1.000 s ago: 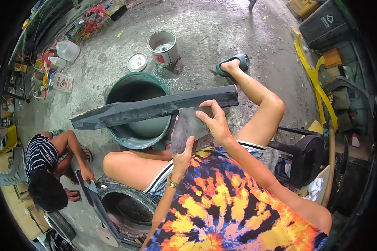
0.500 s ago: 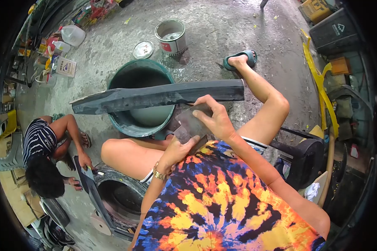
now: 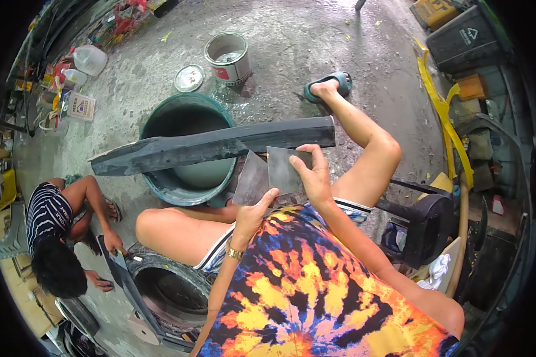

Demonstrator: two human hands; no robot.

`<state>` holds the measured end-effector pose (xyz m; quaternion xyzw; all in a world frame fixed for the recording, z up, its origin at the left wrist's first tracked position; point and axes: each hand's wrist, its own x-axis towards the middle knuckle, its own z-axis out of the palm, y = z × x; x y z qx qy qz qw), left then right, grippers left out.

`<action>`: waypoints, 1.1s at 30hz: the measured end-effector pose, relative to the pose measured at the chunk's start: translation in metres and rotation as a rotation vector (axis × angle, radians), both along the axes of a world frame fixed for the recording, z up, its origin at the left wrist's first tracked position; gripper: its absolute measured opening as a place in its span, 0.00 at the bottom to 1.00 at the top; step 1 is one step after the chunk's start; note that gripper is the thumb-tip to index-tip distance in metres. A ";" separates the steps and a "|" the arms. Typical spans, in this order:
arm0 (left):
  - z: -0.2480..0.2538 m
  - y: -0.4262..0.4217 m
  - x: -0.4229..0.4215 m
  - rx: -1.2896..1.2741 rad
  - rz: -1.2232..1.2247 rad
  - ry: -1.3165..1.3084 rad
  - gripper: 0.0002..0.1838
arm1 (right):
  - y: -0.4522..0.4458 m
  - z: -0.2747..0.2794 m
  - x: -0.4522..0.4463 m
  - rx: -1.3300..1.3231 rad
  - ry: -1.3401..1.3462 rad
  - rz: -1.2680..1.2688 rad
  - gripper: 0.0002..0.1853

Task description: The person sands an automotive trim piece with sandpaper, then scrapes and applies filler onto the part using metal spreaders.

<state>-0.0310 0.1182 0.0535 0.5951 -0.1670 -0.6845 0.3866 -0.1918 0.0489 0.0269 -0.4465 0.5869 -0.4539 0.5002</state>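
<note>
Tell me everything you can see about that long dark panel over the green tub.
The long panel is dark grey to black with paler smudges and a narrower left end. It looks like stiff plastic and lies across the green tub, overhanging both sides. Neither left hand nor right hand grips it; whether the grey sheets touch it is unclear.

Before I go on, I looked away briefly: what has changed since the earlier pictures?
The two gray sheets, overlapping just before, are now fanned apart at the top: the left sheet in the left hand, the right sheet in the right hand. Nothing was visibly let go. The dark panel still lies across the green tub.
</note>
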 end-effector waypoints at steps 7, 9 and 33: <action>-0.003 0.004 0.002 -0.422 -0.057 0.006 0.19 | -0.002 0.022 0.015 -0.065 0.114 0.158 0.13; 0.002 0.004 0.011 -0.363 -0.141 0.047 0.20 | -0.004 0.033 0.019 -0.145 0.163 0.241 0.13; 0.007 0.001 0.024 -0.305 -0.282 -0.051 0.22 | -0.008 -0.010 -0.016 0.145 -0.468 -0.147 0.15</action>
